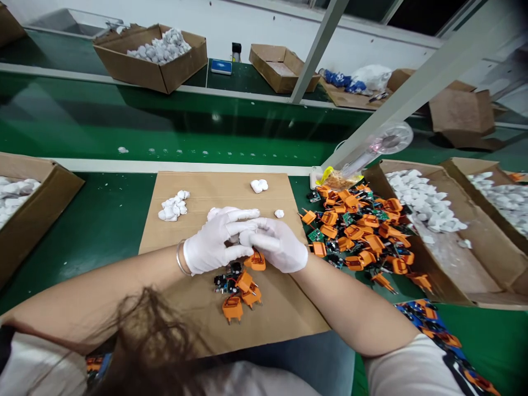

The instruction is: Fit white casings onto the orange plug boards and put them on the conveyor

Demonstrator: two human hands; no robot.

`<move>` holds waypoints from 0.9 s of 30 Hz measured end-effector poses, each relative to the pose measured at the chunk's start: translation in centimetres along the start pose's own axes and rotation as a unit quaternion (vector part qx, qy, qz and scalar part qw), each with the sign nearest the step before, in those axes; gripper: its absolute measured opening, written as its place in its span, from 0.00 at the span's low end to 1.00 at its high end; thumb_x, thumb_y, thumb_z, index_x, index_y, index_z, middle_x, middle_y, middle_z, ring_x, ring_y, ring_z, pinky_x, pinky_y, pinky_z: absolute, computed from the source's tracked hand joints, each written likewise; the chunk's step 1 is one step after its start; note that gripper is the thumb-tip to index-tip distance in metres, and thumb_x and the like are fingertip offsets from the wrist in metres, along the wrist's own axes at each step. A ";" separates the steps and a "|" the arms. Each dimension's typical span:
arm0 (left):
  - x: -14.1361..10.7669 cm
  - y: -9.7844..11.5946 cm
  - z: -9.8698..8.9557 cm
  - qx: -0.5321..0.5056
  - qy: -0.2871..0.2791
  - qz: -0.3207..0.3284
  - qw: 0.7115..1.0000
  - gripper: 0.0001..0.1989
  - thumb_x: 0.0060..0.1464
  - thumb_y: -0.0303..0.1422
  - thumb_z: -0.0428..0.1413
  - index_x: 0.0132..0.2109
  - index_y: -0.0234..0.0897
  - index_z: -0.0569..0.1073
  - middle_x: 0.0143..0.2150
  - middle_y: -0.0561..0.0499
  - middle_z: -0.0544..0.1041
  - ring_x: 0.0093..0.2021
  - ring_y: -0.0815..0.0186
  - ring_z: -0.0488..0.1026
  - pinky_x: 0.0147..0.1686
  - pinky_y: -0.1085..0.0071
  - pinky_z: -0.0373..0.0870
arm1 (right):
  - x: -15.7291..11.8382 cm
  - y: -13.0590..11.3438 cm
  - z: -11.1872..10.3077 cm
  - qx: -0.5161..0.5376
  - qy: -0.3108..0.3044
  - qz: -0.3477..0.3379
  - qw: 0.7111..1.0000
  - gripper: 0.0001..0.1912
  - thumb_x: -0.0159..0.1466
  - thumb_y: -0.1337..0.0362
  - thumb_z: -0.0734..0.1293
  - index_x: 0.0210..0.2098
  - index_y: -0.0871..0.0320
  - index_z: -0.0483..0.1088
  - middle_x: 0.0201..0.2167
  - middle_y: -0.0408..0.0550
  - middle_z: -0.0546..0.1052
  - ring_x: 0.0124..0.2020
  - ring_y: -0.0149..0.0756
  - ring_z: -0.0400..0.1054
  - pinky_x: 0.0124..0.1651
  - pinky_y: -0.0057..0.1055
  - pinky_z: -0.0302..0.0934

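Observation:
My left hand (225,236) and my right hand (276,242), both in white gloves, meet above a cardboard sheet (177,302). The left fingers are stretched out and apart, reaching over the right fingers. My right fingers bend inward against the left hand; whatever lies between the palms is hidden. Just below them sits an orange plug housing (256,260) with a wire. Nearer me lie more orange plug housings (233,309) with small circuit boards (225,283). White putty-like lumps (173,207) rest at the sheet's left, with another lump (259,186) at the back and a small one (279,213) beside my right hand.
A heap of orange plugs with boards (363,225) covers the bench on the right. Behind it stand an open box of white lumps (487,264) and a clear fan-like object (391,137). Another box (45,214) is at left. Boxes (165,74) line the back shelf.

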State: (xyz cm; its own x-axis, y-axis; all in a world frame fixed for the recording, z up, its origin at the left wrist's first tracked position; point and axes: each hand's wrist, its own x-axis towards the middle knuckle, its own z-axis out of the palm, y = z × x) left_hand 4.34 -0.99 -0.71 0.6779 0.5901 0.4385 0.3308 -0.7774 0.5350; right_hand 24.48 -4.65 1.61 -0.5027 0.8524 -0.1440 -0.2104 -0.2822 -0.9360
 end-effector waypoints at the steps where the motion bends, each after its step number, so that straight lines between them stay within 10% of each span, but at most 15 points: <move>1: 0.0 -0.1 0.0 -0.009 -0.004 -0.007 1.000 0.24 0.62 0.45 0.63 0.63 0.46 0.77 0.65 0.41 0.78 0.59 0.47 0.77 0.62 0.47 0.72 | -0.1 0.0 0.0 0.001 0.010 0.014 1.000 0.13 0.60 0.51 0.77 0.31 0.53 0.77 0.32 0.42 0.79 0.38 0.38 0.73 0.47 0.36 0.67; 10: 0.2 0.3 -1.0 -0.139 -0.052 -0.052 0.987 0.30 0.66 0.53 0.57 0.68 0.44 0.74 0.70 0.40 0.73 0.68 0.47 0.72 0.70 0.50 0.69 | 0.5 -0.5 -0.1 0.060 -0.076 -0.035 0.995 0.21 0.65 0.45 0.70 0.28 0.55 0.79 0.35 0.49 0.80 0.45 0.45 0.74 0.58 0.43 0.67; 16: 0.3 0.2 -1.4 -0.135 -0.090 -0.066 0.985 0.36 0.65 0.62 0.51 0.68 0.45 0.74 0.72 0.39 0.71 0.71 0.46 0.69 0.73 0.49 0.63 | 0.3 0.7 -0.5 0.016 0.011 -0.013 1.000 0.15 0.60 0.48 0.77 0.34 0.54 0.81 0.36 0.46 0.83 0.44 0.43 0.76 0.55 0.40 0.67; 27: -0.3 -0.6 -0.2 -0.191 0.030 -0.079 0.978 0.32 0.56 0.48 0.69 0.65 0.52 0.75 0.68 0.44 0.77 0.67 0.47 0.75 0.67 0.48 0.74 | 0.0 0.0 -0.5 0.046 0.044 0.013 0.998 0.18 0.54 0.52 0.82 0.37 0.55 0.79 0.30 0.43 0.83 0.32 0.35 0.74 0.41 0.34 0.67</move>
State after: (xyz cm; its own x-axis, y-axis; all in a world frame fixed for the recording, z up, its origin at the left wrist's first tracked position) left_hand 3.84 -0.67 -1.03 0.5953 0.7163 0.3640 0.1515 -0.5450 0.8247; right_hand 24.92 -4.49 1.41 -0.4351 0.8781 -0.1989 -0.2767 -0.3407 -0.8985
